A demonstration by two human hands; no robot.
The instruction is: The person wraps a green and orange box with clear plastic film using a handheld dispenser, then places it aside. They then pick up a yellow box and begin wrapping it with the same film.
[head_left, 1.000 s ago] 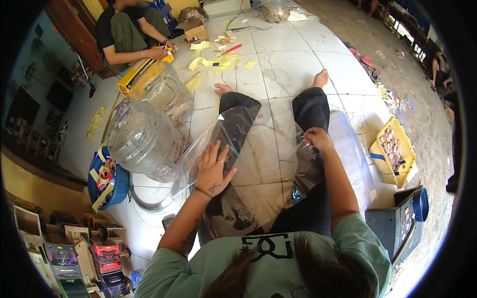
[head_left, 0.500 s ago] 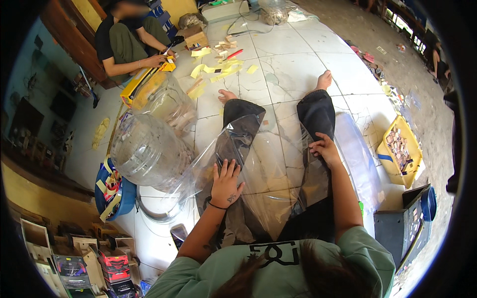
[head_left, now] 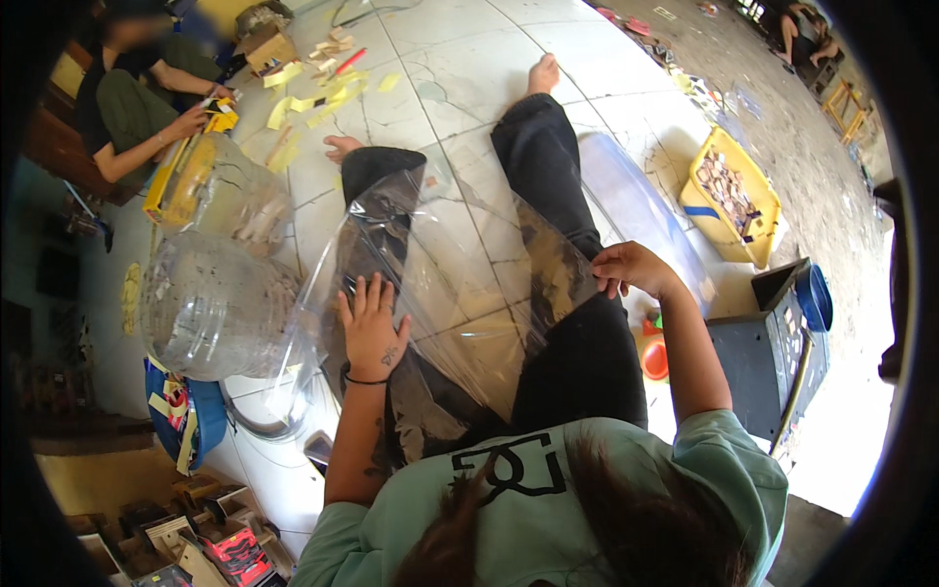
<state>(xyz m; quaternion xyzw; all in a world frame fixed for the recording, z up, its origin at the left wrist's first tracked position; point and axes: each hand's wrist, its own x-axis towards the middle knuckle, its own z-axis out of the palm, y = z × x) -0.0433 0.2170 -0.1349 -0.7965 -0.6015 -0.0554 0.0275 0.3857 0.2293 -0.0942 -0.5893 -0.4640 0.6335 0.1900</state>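
A thin sheet of clear plastic film (head_left: 468, 293) lies across my lap and dark trouser legs. My left hand (head_left: 372, 331) rests flat on its left part, fingers stretched and slightly spread. At the sheet's right edge, above my right thigh, my right hand (head_left: 631, 271) is closed in a pinch on the film. Past the right leg lies a stack of clear plastic sheets (head_left: 650, 210) on the tiles.
Two big clear plastic jars (head_left: 215, 308) stand at left, near a blue basin (head_left: 203, 411). A co-worker (head_left: 137, 108) sits behind a long yellow box (head_left: 181, 176). To the right are a yellow basket (head_left: 700, 201) of small wooden pieces, a dark box (head_left: 743, 357) and an orange cup (head_left: 654, 360).
My right hand has gone from loosely spread fingers above the right leg to pinching the film's edge. My left hand stays flat on the film. The whole view has shifted rightward.
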